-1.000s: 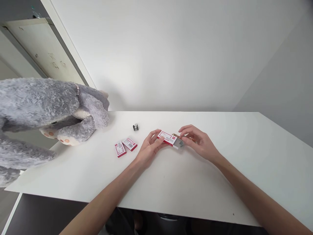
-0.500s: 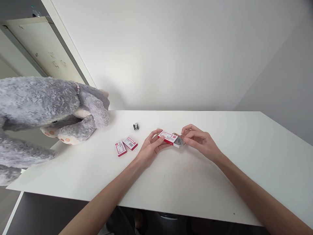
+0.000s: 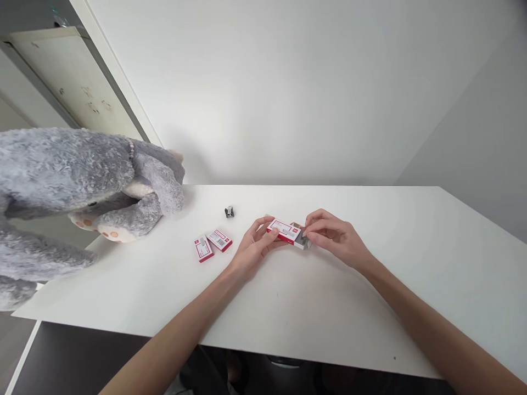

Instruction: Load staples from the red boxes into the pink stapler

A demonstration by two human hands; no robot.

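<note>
A small red-and-white cardboard box (image 3: 283, 229) is held flat between the thumb and fingers of my left hand (image 3: 256, 246), a little above the table. Its right end is open, and grey contents with clear plastic (image 3: 302, 241) stick out there. My right hand (image 3: 334, 235) has its thumb and fingertips pinched together at this open end; what lies between them is too small to make out. Two more red-and-white boxes, a left one (image 3: 203, 249) and a right one with a barcode (image 3: 219, 240), lie touching to the left of my left hand.
A small black-and-silver object (image 3: 229, 212) sits on the white table (image 3: 313, 312) behind the two boxes. On the left a big grey plush toy (image 3: 69, 170) leans over the table edge. A white wall (image 3: 288, 99) rises behind the table.
My right fingertips have moved slightly left, closer over the box's open end. The grey contents there look darker and less covered by clear plastic. My left hand keeps its hold.
</note>
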